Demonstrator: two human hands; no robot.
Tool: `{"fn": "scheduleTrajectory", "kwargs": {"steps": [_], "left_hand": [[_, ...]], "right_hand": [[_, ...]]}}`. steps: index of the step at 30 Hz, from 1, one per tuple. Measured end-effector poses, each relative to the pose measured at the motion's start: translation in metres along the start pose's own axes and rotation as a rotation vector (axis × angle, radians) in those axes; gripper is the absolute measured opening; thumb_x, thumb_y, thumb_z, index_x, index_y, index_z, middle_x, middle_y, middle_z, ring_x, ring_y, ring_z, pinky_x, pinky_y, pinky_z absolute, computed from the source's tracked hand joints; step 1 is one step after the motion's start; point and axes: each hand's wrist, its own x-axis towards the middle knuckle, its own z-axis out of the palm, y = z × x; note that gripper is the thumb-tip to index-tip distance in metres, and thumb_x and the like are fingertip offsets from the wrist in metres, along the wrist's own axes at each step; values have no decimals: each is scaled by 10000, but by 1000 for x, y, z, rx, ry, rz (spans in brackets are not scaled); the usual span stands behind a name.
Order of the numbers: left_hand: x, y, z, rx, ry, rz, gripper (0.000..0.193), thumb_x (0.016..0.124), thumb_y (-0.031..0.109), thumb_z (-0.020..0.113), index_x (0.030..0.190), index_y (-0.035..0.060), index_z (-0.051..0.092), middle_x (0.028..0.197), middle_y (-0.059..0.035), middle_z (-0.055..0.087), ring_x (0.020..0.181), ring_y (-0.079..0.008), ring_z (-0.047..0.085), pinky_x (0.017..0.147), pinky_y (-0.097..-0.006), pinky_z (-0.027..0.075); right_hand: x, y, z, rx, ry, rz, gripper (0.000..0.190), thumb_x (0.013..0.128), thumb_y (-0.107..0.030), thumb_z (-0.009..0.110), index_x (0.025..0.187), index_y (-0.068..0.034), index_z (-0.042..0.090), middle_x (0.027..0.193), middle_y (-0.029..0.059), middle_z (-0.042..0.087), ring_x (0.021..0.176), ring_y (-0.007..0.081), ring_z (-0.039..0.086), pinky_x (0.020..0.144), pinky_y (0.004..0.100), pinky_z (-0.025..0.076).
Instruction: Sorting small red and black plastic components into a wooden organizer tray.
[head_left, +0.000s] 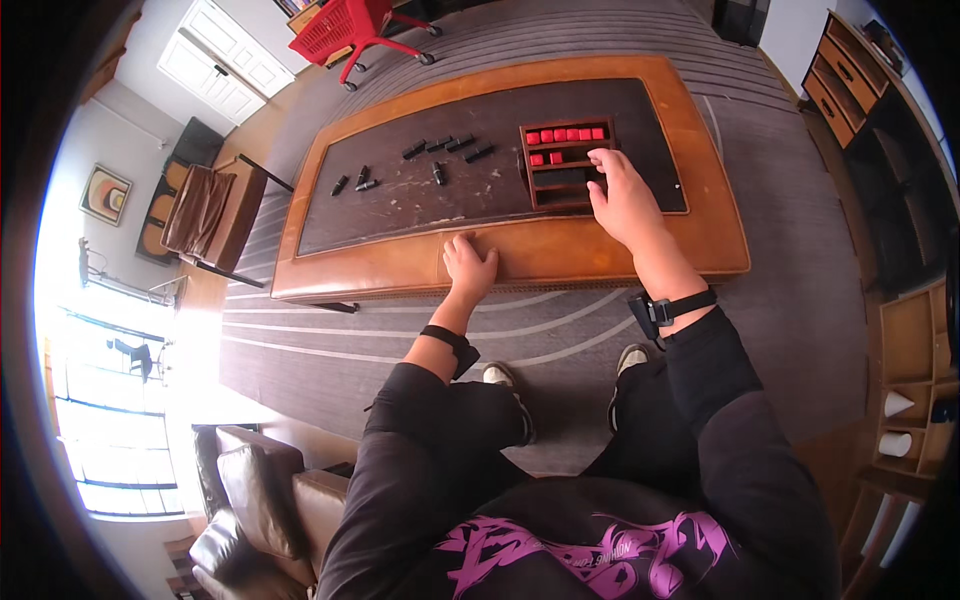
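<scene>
My right hand (624, 196) is over the right side of a reddish-brown wooden rack (528, 176). Its thumb and fingers are apart, and I see nothing between them. A full line of red square-ended pieces (564, 136) fills the rack's top row. Two more red pieces (555, 158) sit at the left of the second row; its right end is partly behind my fingers. Below, the lower compartments look dark. My left hand (470, 264) rests on the padded tan leather border (367, 271) of the table, holding nothing.
Several black tubes (460, 142) lie left of the rack on the worn dark tabletop (390, 202). Single tubes (439, 174) and a small group (363, 177) lie nearer. Around the table are a brown chair (210, 210), a red wheeled chair (345, 34) and a leather armchair (255, 495).
</scene>
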Motion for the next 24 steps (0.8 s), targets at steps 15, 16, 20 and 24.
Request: {"fn": "scheduleTrajectory", "kwargs": {"steps": [15, 16, 20, 24], "left_hand": [[8, 8, -6, 137, -27, 11, 701, 903, 465, 872, 1378, 31, 594, 1382, -223, 586, 1325, -435, 548, 1146, -526, 461], [14, 4, -8, 160, -24, 54, 680, 908, 491, 868, 1339, 32, 611, 1344, -225, 616, 1295, -431, 582, 1124, -521, 488], [66, -4, -23, 68, -278, 11, 575, 935, 514, 831, 1162, 14, 661, 1146, -227, 748, 1120, -430, 725, 968, -519, 599], [114, -17, -35, 280, -393, -75, 653, 924, 507, 853, 1214, -43, 653, 1226, -294, 765, 1163, -441, 751, 992, -528, 610]], "right_hand": [[-2, -16, -13, 143, -21, -16, 350, 985, -9, 726, 1323, -36, 638, 1250, 171, 731, 1010, 331, 765, 897, 436, 625], [-2, -18, -15, 159, -26, -12, 331, 985, -10, 727, 1305, -31, 648, 1233, 171, 739, 980, 328, 770, 883, 432, 627], [-1, -27, -26, 190, -34, 8, 295, 981, -5, 724, 1269, -27, 664, 1201, 180, 744, 950, 331, 773, 861, 426, 629], [-3, -54, -35, 224, -94, -11, 242, 976, -7, 726, 1213, -24, 683, 1136, 180, 756, 946, 349, 771, 839, 428, 629]]}}
